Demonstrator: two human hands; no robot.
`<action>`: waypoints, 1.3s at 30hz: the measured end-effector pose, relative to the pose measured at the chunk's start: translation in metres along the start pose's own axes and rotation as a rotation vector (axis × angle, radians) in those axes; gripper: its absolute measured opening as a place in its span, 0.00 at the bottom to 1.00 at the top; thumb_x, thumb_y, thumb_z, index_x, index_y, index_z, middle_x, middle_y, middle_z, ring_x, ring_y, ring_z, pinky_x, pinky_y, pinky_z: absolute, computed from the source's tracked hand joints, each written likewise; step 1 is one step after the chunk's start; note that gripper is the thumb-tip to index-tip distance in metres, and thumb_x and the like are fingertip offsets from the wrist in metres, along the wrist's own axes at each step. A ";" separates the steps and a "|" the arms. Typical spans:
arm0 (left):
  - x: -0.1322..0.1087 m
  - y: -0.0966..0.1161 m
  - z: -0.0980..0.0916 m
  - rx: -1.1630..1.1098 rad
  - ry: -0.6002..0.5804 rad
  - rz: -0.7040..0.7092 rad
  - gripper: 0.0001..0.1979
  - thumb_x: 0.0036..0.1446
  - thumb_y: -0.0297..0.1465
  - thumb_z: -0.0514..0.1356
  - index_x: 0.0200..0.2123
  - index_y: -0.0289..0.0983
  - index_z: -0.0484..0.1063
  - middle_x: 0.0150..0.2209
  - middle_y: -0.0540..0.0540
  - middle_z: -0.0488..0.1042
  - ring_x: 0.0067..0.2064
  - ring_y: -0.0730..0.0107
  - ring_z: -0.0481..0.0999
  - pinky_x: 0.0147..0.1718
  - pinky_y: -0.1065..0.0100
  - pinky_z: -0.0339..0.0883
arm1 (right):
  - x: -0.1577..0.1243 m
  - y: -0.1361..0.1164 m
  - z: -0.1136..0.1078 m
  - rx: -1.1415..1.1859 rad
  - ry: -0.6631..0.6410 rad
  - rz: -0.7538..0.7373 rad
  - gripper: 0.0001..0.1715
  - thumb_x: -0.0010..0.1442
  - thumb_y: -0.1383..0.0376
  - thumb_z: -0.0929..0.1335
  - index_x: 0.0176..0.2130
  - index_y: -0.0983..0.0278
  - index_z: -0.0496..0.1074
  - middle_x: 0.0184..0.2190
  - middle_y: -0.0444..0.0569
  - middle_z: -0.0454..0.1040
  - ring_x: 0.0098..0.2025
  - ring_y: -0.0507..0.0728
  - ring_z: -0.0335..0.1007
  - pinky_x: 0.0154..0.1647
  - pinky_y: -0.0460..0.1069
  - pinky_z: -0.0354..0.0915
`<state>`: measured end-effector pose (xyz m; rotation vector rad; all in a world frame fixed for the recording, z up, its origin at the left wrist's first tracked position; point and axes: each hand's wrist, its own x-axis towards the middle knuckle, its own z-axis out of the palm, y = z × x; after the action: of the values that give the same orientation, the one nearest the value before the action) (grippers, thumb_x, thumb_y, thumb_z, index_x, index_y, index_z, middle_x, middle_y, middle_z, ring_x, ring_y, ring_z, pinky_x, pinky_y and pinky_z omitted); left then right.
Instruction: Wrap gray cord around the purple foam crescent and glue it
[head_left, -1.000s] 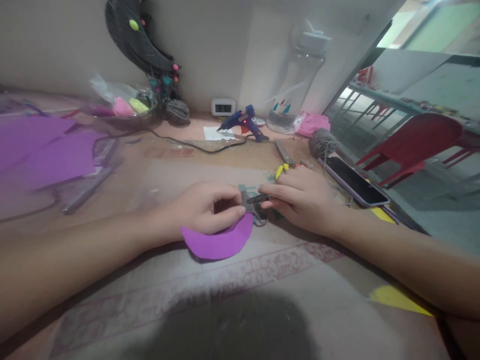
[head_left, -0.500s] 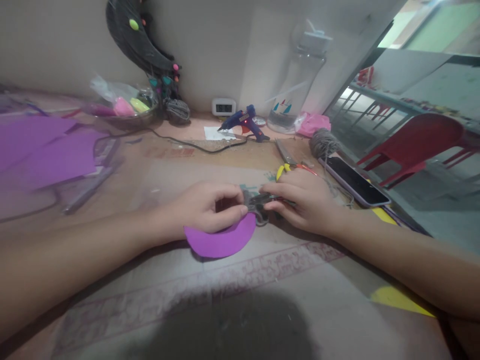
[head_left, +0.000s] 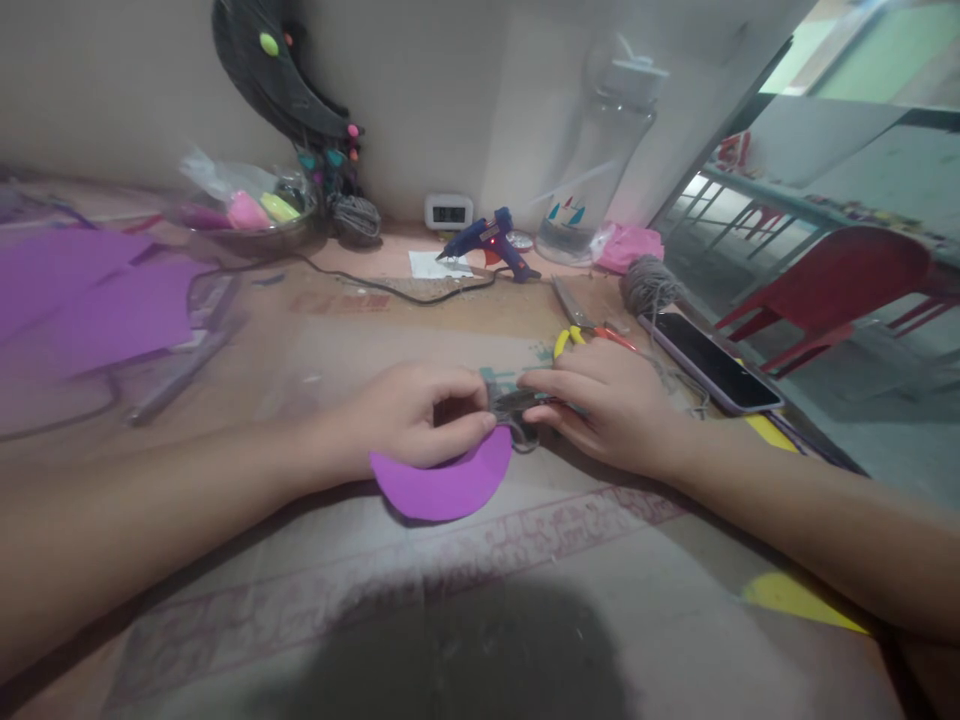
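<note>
My left hand (head_left: 409, 415) is curled, pinching the top edge of a round purple foam piece (head_left: 450, 487) that lies on the table. My right hand (head_left: 604, 400) is closed in a pinch on a small grey twine-wrapped piece (head_left: 510, 405) held between both hands, just above the foam's right edge. The fingertips of the two hands almost meet there. What exactly the grey piece is stays too small to tell.
Yellow-handled scissors (head_left: 574, 320), a grey twine ball (head_left: 649, 285) and a phone (head_left: 709, 360) lie behind my right hand. A blue glue gun (head_left: 487, 242) with its black cord, a glass jar (head_left: 600, 150), a bowl of bits (head_left: 240, 215) and purple sheets (head_left: 90, 300) stand farther back. Yellow scrap (head_left: 802, 600) lies near right.
Both hands and the purple foam shifted very slightly to the right; the grips are unchanged.
</note>
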<state>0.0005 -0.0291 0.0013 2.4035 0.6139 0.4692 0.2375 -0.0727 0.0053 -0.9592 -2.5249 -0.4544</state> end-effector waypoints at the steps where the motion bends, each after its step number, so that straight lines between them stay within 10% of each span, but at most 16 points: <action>1: 0.000 0.000 0.000 0.004 -0.004 -0.004 0.11 0.59 0.35 0.54 0.28 0.35 0.69 0.24 0.51 0.70 0.26 0.74 0.65 0.26 0.72 0.57 | 0.000 0.000 0.000 -0.003 -0.001 -0.003 0.19 0.67 0.55 0.62 0.41 0.65 0.75 0.24 0.47 0.70 0.28 0.54 0.63 0.29 0.50 0.49; 39: 0.001 0.000 -0.002 -0.065 -0.025 -0.029 0.11 0.60 0.35 0.54 0.29 0.35 0.69 0.25 0.52 0.69 0.27 0.74 0.66 0.27 0.71 0.58 | 0.000 0.006 0.001 0.013 0.029 -0.005 0.20 0.67 0.55 0.62 0.40 0.67 0.75 0.24 0.47 0.69 0.28 0.54 0.61 0.30 0.50 0.49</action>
<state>0.0005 -0.0280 0.0030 2.3328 0.6129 0.4389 0.2413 -0.0681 0.0049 -0.9357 -2.5019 -0.4488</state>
